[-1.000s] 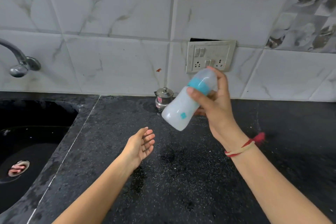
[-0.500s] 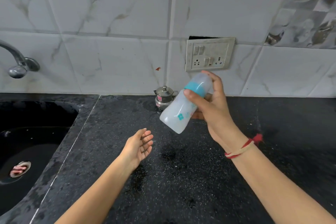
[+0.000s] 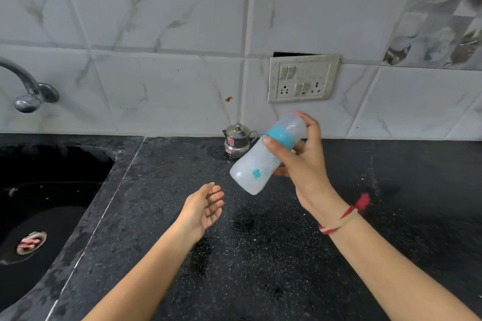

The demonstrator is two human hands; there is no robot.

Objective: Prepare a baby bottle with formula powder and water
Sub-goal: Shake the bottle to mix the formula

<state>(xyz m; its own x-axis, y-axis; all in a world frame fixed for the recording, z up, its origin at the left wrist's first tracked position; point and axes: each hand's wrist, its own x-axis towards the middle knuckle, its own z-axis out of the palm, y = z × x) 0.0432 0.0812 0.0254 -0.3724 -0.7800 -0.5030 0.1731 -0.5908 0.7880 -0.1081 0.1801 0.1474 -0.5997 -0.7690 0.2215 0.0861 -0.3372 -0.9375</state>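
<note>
Black counter bare; right hand holds tilted bottle.

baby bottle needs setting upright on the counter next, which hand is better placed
Right. The right hand already grips the tilted baby bottle above the black counter. The left hand is open and empty, lower left.

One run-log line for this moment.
right hand: grips tilted translucent baby bottle with teal collar, capped | left hand: open, empty | over black speckled counter
</note>
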